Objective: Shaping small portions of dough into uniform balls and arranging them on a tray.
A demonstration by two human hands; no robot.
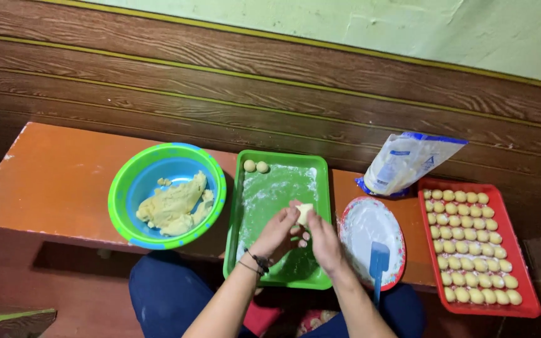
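My left hand (275,235) and my right hand (324,241) meet over the green tray (320,169), both holding a small pale piece of dough (304,213) between the fingertips. The tray is dusted with flour, and two small dough balls (255,166) lie at its far left corner. A black band sits on my left wrist. To the left stands a green and blue bowl (126,188) with a lump of yellow dough (173,205) inside.
A floured round plate (364,225) with a blue scraper (377,263) lies right of the tray. Behind it leans a bag of flour (408,161). A red tray (524,263) holds several rows of dough balls. All rest on an orange bench (57,181) against a wooden wall.
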